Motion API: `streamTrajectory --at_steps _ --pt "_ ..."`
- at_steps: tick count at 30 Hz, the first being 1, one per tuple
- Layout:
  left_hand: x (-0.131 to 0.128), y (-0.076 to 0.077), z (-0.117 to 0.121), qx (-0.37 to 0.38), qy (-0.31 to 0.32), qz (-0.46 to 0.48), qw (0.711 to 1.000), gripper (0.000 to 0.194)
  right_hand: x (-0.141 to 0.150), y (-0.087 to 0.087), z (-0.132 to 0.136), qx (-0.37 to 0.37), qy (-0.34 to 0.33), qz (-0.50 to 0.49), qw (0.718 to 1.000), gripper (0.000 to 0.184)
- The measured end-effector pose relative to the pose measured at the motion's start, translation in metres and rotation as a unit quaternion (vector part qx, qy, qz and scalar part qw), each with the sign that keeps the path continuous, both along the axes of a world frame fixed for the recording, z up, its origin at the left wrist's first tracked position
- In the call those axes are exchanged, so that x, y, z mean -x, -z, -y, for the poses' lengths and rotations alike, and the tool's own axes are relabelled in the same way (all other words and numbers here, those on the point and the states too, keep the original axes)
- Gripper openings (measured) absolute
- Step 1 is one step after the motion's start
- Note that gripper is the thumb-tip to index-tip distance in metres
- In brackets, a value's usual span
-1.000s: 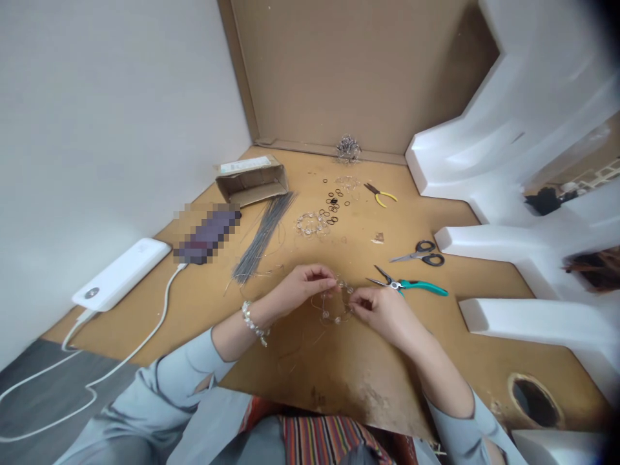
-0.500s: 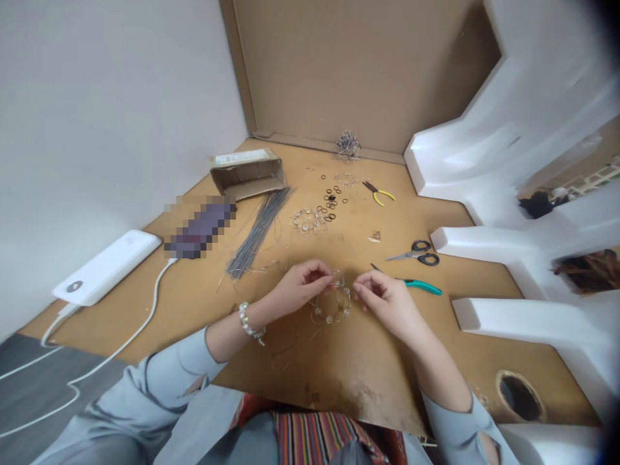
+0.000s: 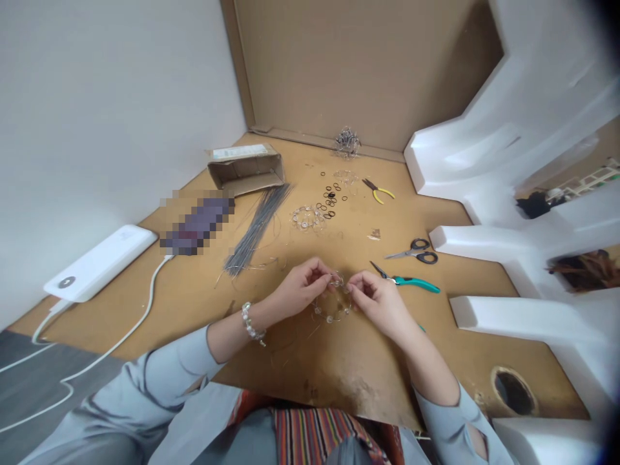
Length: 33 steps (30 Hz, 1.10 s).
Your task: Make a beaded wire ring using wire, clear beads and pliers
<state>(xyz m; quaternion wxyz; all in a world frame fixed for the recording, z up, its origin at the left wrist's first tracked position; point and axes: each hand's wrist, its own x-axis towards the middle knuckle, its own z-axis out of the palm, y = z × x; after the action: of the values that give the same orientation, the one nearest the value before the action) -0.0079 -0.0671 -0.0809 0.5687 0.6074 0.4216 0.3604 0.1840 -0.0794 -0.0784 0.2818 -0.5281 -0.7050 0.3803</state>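
Note:
A thin wire ring with clear beads (image 3: 330,318) hangs between my two hands above the table. My left hand (image 3: 310,282) pinches its upper left part, thumb against forefinger. At the ring's upper right, my right hand (image 3: 372,294) has its fingertips closed on the wire beside a bead. The exact bit of wire under the fingertips is too fine to make out. Just beyond my right hand lie green-handled pliers (image 3: 414,282), jaws apart and partly hidden by it. Loose thin wire trails below the ring.
Black-handled scissors (image 3: 419,252), yellow-handled pliers (image 3: 378,191), black rings (image 3: 330,197) and another beaded wire ring (image 3: 306,218) lie beyond. Left are a grey wire bundle (image 3: 254,232), cardboard box (image 3: 247,171) and white power bank (image 3: 101,263). White foam (image 3: 498,314) borders the right; a hole (image 3: 513,391) pierces the table.
My right hand came away from the beaded ring, then returned and closed on its upper right. My left hand has kept its pinch. The view has shifted slightly.

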Motion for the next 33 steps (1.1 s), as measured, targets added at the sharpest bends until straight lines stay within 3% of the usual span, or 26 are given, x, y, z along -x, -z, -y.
streamTrajectory --at_steps 14,21,27,33 --pt "-0.002 0.015 -0.006 -0.019 0.002 -0.022 1.000 0.020 0.002 -0.001 0.002 -0.029 -0.017 0.036 0.999 0.011" --pt "-0.004 0.015 -0.004 -0.025 -0.031 -0.032 0.999 0.020 0.003 -0.005 0.003 -0.082 0.029 0.020 0.996 0.014" --pt "-0.003 0.014 -0.004 -0.023 -0.035 -0.044 0.998 0.020 0.008 -0.004 0.003 -0.188 -0.024 0.117 0.975 0.016" --pt "-0.003 0.015 -0.004 -0.022 -0.034 -0.034 0.999 0.019 0.009 -0.004 0.004 -0.189 -0.047 0.168 0.966 0.016"
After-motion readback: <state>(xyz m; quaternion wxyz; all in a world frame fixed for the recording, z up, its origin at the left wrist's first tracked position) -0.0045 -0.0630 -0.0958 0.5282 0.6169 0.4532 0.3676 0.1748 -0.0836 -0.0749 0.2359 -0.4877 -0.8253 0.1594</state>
